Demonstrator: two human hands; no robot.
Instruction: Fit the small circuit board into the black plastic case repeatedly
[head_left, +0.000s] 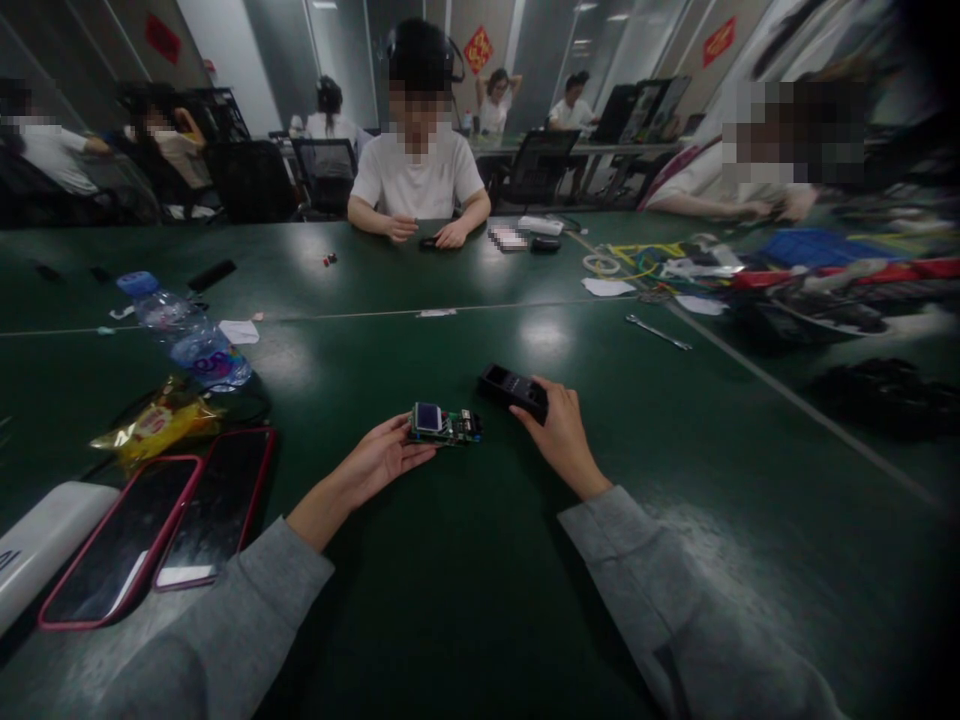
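Note:
Between the thumb and fingers of my left hand [382, 458] is a small green circuit board [450, 428] with a little display at its left end, held just above the table. My right hand [561, 432] grips the right end of a black plastic casing [513, 390], which has a window opening and a row of small holes on its face. Board and casing are apart, the casing a little farther back and to the right. Both my sleeves are grey.
On the left lie two red-edged phones [214, 505], a white power bank [49, 545], a yellow snack packet [161, 425] and a toppled water bottle [187, 335]. A wrench [658, 332] and tangled cables [645, 265] lie to the right. A person [420, 165] sits opposite, hands on the table.

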